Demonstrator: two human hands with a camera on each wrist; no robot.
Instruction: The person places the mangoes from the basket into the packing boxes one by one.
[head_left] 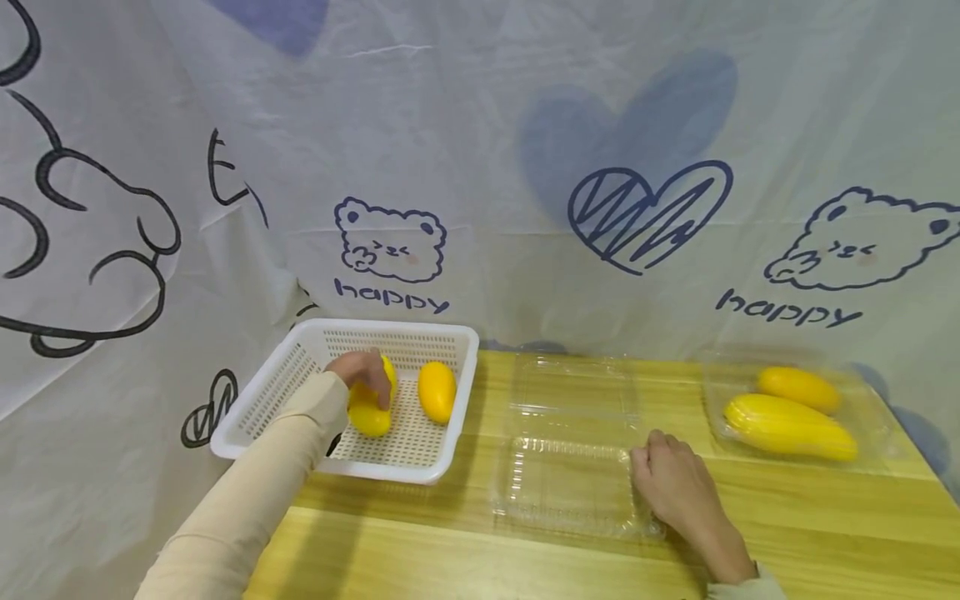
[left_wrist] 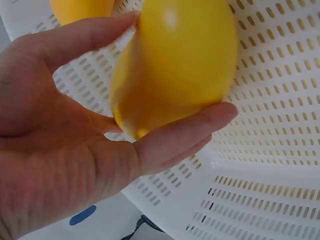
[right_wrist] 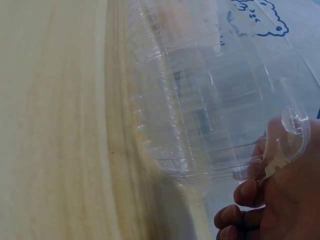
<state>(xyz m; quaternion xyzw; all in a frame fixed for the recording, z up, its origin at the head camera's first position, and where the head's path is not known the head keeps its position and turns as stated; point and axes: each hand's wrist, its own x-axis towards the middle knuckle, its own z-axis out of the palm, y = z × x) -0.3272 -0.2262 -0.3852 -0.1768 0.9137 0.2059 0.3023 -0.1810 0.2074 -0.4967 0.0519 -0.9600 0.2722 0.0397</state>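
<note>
L hand is in the white perforated plastic basket, gripping a yellow mango-like fruit. Head cam gives mostly the back of that hand; L wrist cam adds thumb on one side of the fruit, fingers on the other. R hand pinches the near-R edge of an open clear plastic clamshell on the wood-grain table; fingertips + rounded corner tab w/ stud show in R wrist cam only.

Head cam only: 2nd clear container at far R, w/ yellow fruit inside, approx. 2 shapes, the nearer one longer.

Count: 1 basket; 2 clear containers; 1 loose fruit in basket, R of the hand; under the hand 1 or 2, can't tell. Cloth backdrop: 2 bear drawings, each w/ "happy" below.
</note>
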